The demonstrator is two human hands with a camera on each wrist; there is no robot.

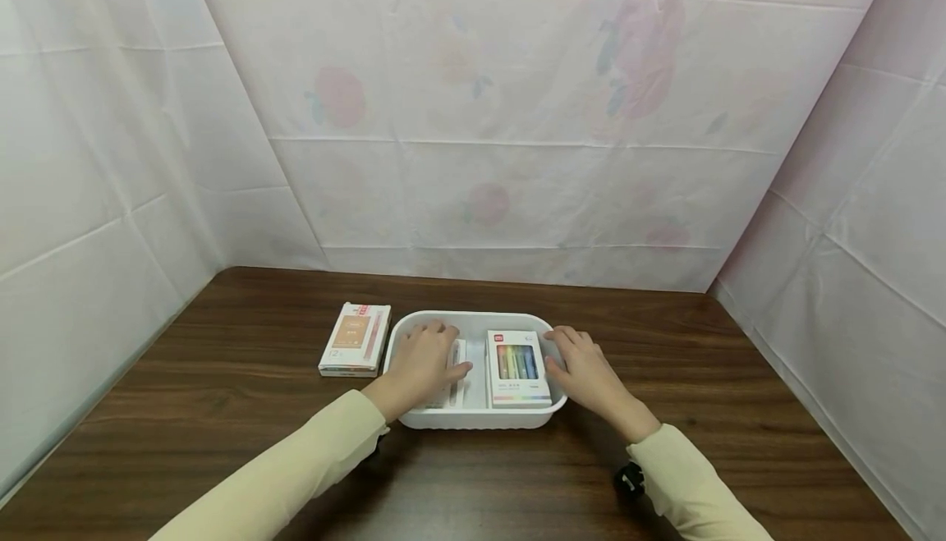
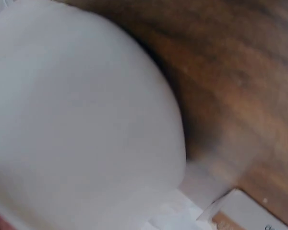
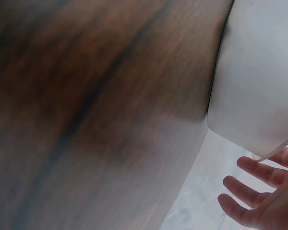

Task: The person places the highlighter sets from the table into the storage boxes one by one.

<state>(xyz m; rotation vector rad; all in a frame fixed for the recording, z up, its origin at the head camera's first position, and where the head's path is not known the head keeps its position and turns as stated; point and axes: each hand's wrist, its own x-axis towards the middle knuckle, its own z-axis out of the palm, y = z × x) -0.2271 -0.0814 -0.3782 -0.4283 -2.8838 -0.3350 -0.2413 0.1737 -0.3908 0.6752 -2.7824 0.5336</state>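
Note:
A white plastic tray [image 1: 480, 419] stands on the table, holding two boxes. My left hand [image 1: 423, 363] lies over the box [image 1: 457, 396] in the tray's left part, covering most of it, with the thumb spread out past its right edge. On the tray's right side rests a white box of coloured pens [image 1: 519, 369], its window facing up. My right hand [image 1: 586, 369] is at the right rim beside that box, fingers spaced apart. In the right wrist view, fingers [image 3: 252, 196] extend by the tray's edge [image 3: 259, 96].
Left of the tray, small white boxes with an orange panel [image 1: 355, 341] lie stacked on the dark wooden table [image 1: 222, 410]. A patterned white cloth [image 1: 480, 114] hangs behind the table and along both sides.

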